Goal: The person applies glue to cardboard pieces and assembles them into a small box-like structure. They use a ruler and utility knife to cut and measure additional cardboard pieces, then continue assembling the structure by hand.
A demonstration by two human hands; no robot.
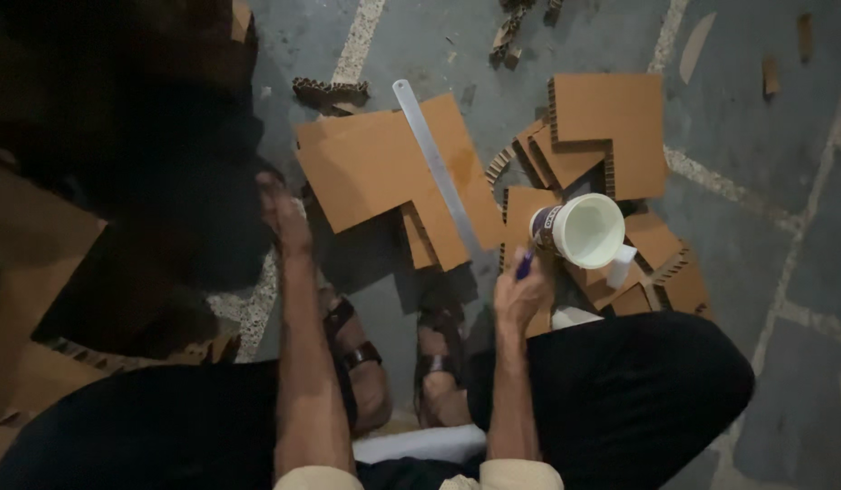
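Gripping a thin purple pen-like tool (525,264), the right hand (520,295) has its fingers closed round it, tip pointing up toward the white tub (584,230) of pale liquid just above the knuckles. Left hand (284,218) sits flat, fingers loosely together, holding nothing, on the floor (756,163) just left of the L-shaped cardboard piece (384,172). Steel ruler (436,168) lies diagonally across that cardboard, between the hands; more honeycomb cardboard offcuts (611,127) beyond the tub.
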